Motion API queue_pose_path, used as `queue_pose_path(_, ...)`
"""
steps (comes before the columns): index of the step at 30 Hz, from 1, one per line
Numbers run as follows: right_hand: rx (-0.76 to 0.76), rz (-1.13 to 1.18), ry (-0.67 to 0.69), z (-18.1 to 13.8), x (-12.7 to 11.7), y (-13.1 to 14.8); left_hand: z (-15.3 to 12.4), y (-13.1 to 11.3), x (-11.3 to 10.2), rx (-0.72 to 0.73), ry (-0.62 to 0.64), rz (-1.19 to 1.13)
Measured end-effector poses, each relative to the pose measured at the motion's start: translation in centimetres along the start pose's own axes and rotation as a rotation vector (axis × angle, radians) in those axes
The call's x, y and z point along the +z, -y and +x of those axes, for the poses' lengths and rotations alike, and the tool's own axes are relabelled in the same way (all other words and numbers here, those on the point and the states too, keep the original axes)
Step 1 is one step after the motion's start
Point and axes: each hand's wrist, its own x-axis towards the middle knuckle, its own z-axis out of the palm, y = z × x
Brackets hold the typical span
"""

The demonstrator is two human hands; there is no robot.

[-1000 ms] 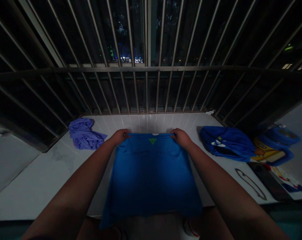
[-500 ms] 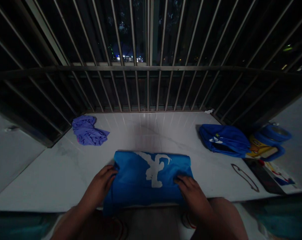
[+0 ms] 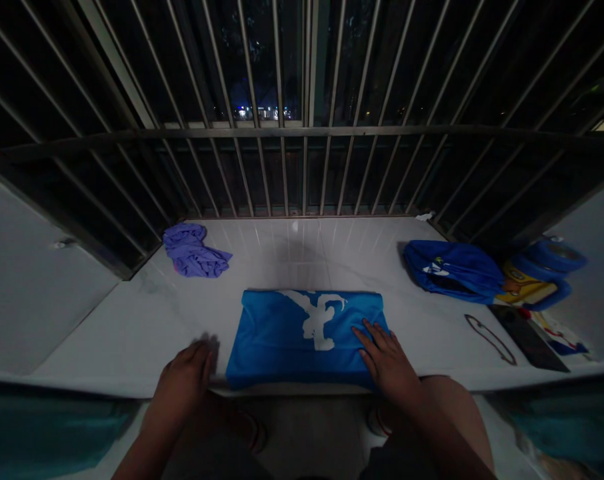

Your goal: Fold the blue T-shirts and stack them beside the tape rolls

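A blue shirt (image 3: 302, 337) with a white print lies folded in half on the white ledge (image 3: 132, 327), close to its front edge. My right hand (image 3: 387, 360) rests flat on the shirt's right lower corner, fingers spread. My left hand (image 3: 185, 377) is off the cloth, on the ledge just left of the shirt's lower left corner, fingers loosely out and holding nothing.
A crumpled purple cloth (image 3: 195, 250) lies at the back left. A dark blue garment (image 3: 452, 270) sits at the right, with blue round things (image 3: 549, 267), a yellow pack and a thin loop (image 3: 489, 339) beyond it. Metal window bars (image 3: 302, 133) close off the back.
The shirt's top was folded down toward me, showing the white print. Then my left hand let go and moved off to the left, while my right hand flattened on the cloth.
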Motion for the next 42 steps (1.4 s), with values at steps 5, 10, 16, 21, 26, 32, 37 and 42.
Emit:
queue_pose_path(5,0.016,0.020,0.089,1.6,-0.2,-0.7,3.4,-4.1,1.0,0.177,0.012,-0.244)
queue_pose_path(10,0.041,0.058,0.214,4.4,-1.0,-1.4,9.5,-6.9,4.1,0.187,0.236,-0.190)
queue_pose_path(16,0.083,0.092,0.298,9.2,-1.4,-2.6,15.4,-5.9,5.8,0.113,0.392,-0.146)
queue_pose_path(21,0.108,0.141,0.211,13.5,-1.9,-4.9,19.3,-4.9,6.0,0.157,0.259,-0.259)
queue_pose_path(26,0.222,0.131,0.076,19.2,-3.2,-9.0,25.1,-2.9,5.3,0.104,0.149,-0.257)
queue_pose_path(32,-0.046,0.181,0.253,25.2,-3.4,-10.8,30.9,-2.4,4.9,0.235,0.433,-0.268)
queue_pose_path(37,-0.114,0.205,0.293,26.5,-4.4,-10.3,32.8,-2.1,3.7,0.245,0.526,-0.266)
queue_pose_path(42,-0.112,0.240,0.162,25.3,-8.5,-9.8,30.8,-2.6,-0.2,0.203,0.341,-0.346)
